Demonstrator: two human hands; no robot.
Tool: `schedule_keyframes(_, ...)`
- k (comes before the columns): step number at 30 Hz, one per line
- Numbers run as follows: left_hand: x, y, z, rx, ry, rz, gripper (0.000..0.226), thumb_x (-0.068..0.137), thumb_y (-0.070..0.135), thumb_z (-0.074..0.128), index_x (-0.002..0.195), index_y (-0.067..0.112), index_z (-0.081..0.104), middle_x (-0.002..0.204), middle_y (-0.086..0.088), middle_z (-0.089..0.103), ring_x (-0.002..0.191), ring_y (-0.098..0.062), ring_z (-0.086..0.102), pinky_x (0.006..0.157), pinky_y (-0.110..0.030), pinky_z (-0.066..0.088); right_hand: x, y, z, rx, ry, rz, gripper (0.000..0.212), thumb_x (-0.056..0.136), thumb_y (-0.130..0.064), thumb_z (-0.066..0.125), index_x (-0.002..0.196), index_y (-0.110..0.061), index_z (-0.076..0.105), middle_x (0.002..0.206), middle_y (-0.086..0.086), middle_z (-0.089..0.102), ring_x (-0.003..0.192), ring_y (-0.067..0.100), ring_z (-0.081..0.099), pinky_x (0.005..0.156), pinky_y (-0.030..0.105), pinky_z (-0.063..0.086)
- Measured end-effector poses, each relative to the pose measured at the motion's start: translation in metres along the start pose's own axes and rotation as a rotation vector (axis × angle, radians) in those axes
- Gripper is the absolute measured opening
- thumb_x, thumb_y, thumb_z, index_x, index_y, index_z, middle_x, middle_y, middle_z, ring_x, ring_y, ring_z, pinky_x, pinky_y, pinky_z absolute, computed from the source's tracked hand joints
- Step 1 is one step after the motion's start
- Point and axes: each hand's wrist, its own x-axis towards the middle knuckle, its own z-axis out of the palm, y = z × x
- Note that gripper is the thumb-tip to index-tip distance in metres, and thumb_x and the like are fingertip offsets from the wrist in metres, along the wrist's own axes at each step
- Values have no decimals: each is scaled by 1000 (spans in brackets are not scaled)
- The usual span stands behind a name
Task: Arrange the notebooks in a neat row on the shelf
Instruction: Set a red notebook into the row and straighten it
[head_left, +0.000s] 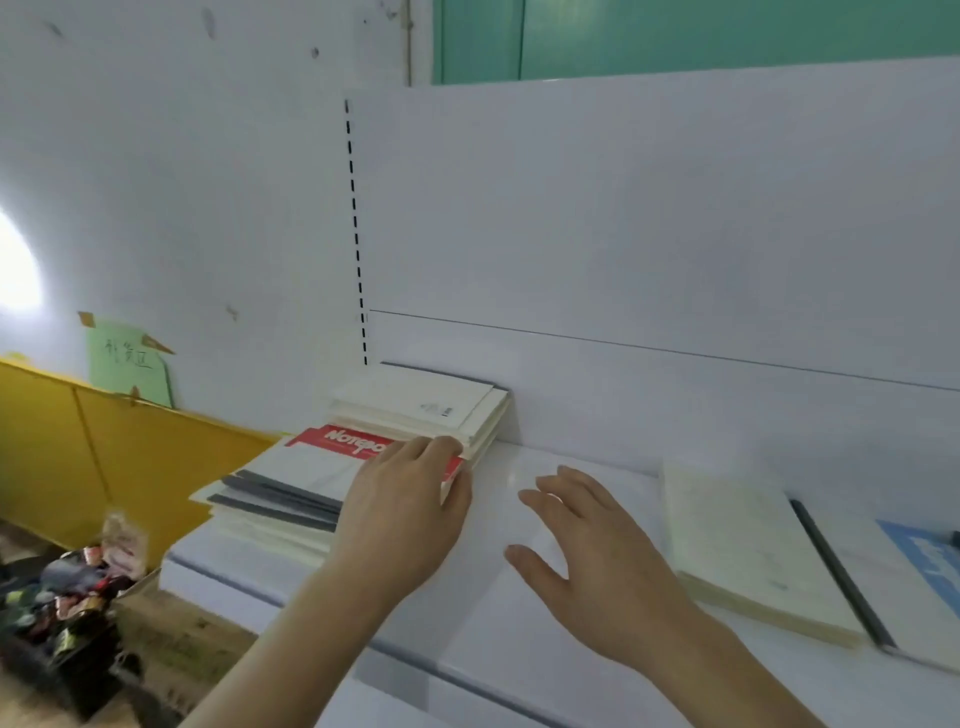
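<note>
Here, left hand (402, 506) gripping red-banded notebook (332, 457)

A white wall (182, 171) fills the upper left of the frame, marked with a few dark smudges. A bright glare (15, 270) washes out its far left edge. At the top right, behind the white back panel (649, 208), stands a green surface (727, 36) with vertical seams. A strip of dark slots (355, 228) runs down the panel's left edge, and a thin horizontal seam crosses the panel lower down. A green paper note (127, 364) with handwriting is taped to the wall at left, just above a yellow board (104, 452). In the lower left corner, a heap of colourful wrappers (72, 592) lies beside a brown cardboard box (182, 639).
</note>
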Motion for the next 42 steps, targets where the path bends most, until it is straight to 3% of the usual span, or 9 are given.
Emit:
schedule_keyframes(10, -11, -145, -22, 251, -429, 52, 89, 80, 78, -2, 141, 32, 43, 146, 5, 46, 140, -21, 35, 118, -41, 24, 67, -107, 47, 25, -40, -22, 54, 98, -56, 34, 139, -23, 45, 143, -11, 43, 136, 12, 32, 114, 24, 24)
schedule_keyframes(16, -8, -163, -27, 70, -275, 136, 71, 87, 73, 16, 126, 32, 58, 130, 12, 60, 127, -13, 48, 109, -33, 33, 64, -125, 38, -114, 78, 19, 42, 100, -48, 24, 93, -30, 60, 86, -12, 63, 77, 11, 56, 68, 28, 46)
schedule_keyframes(21, -8, -149, -38, -210, 187, -6, 63, 94, 55, 46, 143, 15, 45, 148, -5, 46, 140, -25, 37, 112, -41, 36, 62, -141, 24, -239, 459, 67, 49, 101, -46, 19, 80, -27, 58, 54, -9, 54, 44, 12, 48, 41, 25, 36)
schedule_keyframes(24, -9, -128, -52, -606, -69, -171, 79, 85, 74, 42, 150, 28, 35, 145, 13, 50, 132, -6, 47, 110, -34, 42, 58, -157, 27, -225, 617, -35, 40, 102, -35, 34, 84, -19, 66, 61, -5, 59, 51, 17, 53, 47, 29, 41)
schedule_keyframes(27, -10, -110, -55, -1123, -240, -311, 49, 90, 57, 58, 136, 44, 45, 119, 20, 68, 107, 2, 65, 96, -36, 55, 58, -171, 44, -239, 606, -192, 29, 99, -25, 43, 88, -16, 68, 77, -3, 66, 67, 15, 60, 66, 25, 46)
schedule_keyframes(31, -11, -113, -58, -1121, -93, -410, 36, 102, 14, 45, 129, 39, 48, 115, 15, 68, 104, -4, 64, 90, -35, 57, 56, -170, 58, -86, 404, -187, 42, 104, -37, 32, 123, -16, 64, 124, -4, 65, 119, 12, 56, 102, 30, 44)
schedule_keyframes(37, -4, -144, -66, -1137, -11, -496, 37, 105, 17, 46, 127, 46, 51, 107, 18, 69, 100, -9, 66, 83, -37, 58, 66, -138, 48, -43, 162, 112, 65, 96, -59, 15, 147, -25, 35, 151, -11, 35, 144, 11, 24, 120, 32, 20)
schedule_keyframes(39, -4, -152, -67, -1148, -4, -530, 35, 105, 17, 46, 125, 44, 52, 108, 17, 69, 102, -12, 66, 85, -41, 57, 71, -129, 54, -78, -53, 78, 66, 93, -67, 18, 147, -31, 31, 151, -18, 28, 145, 10, 16, 120, 32, 17)
schedule_keyframes(42, -5, -161, -70, -1187, 4, -564, 34, 105, 15, 45, 119, 44, 53, 108, 15, 69, 105, -15, 65, 88, -43, 56, 75, -127, 53, -101, -118, 32, 49, 96, -63, 24, 120, -33, 56, 122, -16, 57, 113, 8, 48, 100, 28, 39)
